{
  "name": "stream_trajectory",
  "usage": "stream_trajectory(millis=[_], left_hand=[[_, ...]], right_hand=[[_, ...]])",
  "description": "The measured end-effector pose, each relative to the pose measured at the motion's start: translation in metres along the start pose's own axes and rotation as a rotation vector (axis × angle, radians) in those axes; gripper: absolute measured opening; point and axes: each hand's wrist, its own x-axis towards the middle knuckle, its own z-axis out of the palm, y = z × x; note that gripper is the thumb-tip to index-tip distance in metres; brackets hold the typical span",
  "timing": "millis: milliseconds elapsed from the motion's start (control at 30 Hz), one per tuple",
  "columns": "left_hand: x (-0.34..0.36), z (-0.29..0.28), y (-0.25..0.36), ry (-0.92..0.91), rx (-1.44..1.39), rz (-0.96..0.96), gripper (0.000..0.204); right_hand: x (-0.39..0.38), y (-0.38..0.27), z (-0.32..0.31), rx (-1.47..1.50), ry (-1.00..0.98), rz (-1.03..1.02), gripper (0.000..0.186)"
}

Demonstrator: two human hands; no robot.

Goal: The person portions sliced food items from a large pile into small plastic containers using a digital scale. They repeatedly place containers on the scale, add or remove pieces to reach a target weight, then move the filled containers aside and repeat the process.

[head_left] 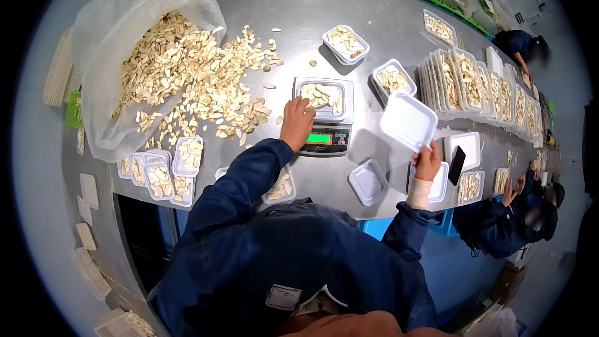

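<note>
A plastic tray of pale, brown-edged mushroom slices (pixel 322 96) rests on a digital scale (pixel 322 141) with a lit green display. My left hand (pixel 296 126) reaches over the tray's left side, fingers bent and close together at the slices; whatever they pinch is hidden. In my right hand (pixel 427 162), a white empty tray (pixel 409 121) is gripped by its lower edge and held tilted above the table. Left of the scale, a heap of slices (pixel 187 62) spills from a large clear plastic bag (pixel 100 43).
Filled trays (pixel 344 43) stand beyond the scale, with rows of packed trays (pixel 465 81) at the right. An empty tray (pixel 368 182) lies near the front edge. A black phone (pixel 457 163) leans by white trays. Co-workers (pixel 508 218) work at the right.
</note>
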Motion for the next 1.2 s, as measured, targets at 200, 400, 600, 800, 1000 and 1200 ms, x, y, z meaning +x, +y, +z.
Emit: stream_trajectory(millis=[200,400,600,800,1000,1200], left_hand=[[-0.016,-0.001,-0.001,0.086,-0.126,-0.124,0.024],[-0.040,-0.023,-0.017,0.157,-0.246,-0.246,0.023],[-0.106,-0.047,-0.106,0.364,-0.153,-0.557,0.033],[-0.113,-0.076,-0.247,0.372,0.076,-1.101,0.049],[-0.051,-0.100,-0.301,0.161,0.007,-1.262,0.061],[-0.044,-0.081,-0.300,-0.063,-0.160,-0.532,0.061]], right_hand=[[0.005,0.024,0.091,-0.004,-0.321,0.099,0.031],[0.022,0.070,0.152,-0.024,-0.496,0.197,0.032],[0.026,0.065,0.132,-0.482,-0.553,-0.024,0.035],[0.027,-0.007,0.160,-0.416,-0.632,-0.209,0.033],[0.035,-0.043,0.293,-0.424,-0.976,-0.290,0.030],[0.058,0.036,0.425,-0.696,-1.254,-0.541,0.042]])
